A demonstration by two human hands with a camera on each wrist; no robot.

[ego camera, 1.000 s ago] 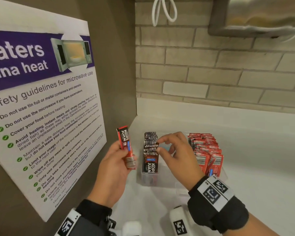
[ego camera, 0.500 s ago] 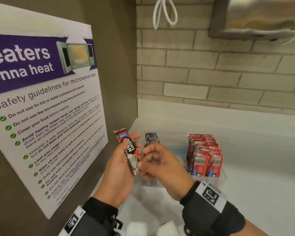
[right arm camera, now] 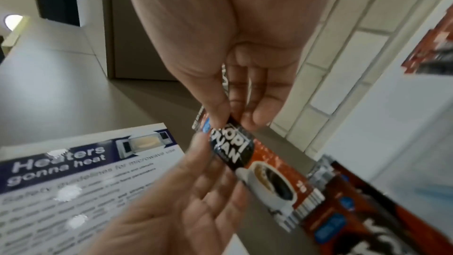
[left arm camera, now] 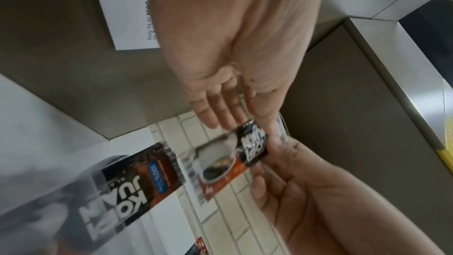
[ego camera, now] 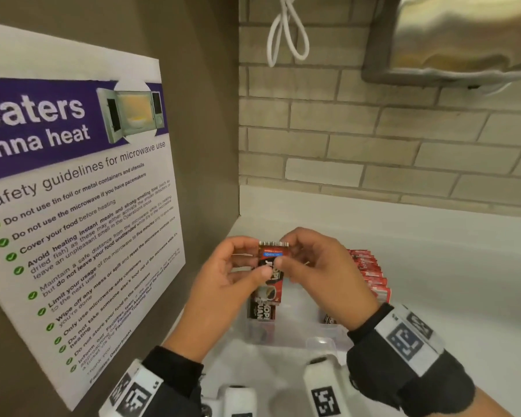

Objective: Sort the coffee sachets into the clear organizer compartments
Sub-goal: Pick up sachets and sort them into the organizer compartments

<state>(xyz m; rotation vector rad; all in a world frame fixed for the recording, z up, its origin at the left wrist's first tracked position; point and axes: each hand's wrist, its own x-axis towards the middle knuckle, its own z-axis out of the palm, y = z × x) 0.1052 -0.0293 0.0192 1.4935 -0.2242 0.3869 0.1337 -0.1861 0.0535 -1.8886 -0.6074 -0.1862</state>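
A brown-and-black coffee sachet point(ego camera: 270, 270) hangs upright above the clear organizer point(ego camera: 301, 337). My left hand point(ego camera: 253, 260) pinches its left edge, thumb on the front. My right hand point(ego camera: 286, 251) pinches its top right part. The right wrist view shows the sachet point(right arm camera: 266, 172) caught between my right hand's point(right arm camera: 235, 121) thumb and fingers. In the left wrist view my left hand point(left arm camera: 235, 121) has its fingers behind the sachet point(left arm camera: 230, 160). Brown sachets point(ego camera: 260, 311) stand in the organizer's left compartment, red sachets point(ego camera: 370, 272) in its right one. The middle compartment is mostly hidden by my hands.
A microwave safety poster point(ego camera: 73, 191) covers the side wall close on the left. A brick wall point(ego camera: 373, 145) runs behind, with a white cord point(ego camera: 286, 34) and a metal dispenser point(ego camera: 457, 40) above. White counter point(ego camera: 463, 281) stretches to the right of the organizer.
My right hand left the brown row in the organizer and came to the sachet in my left hand. Both hands now hold it, turned upright, over the organizer.
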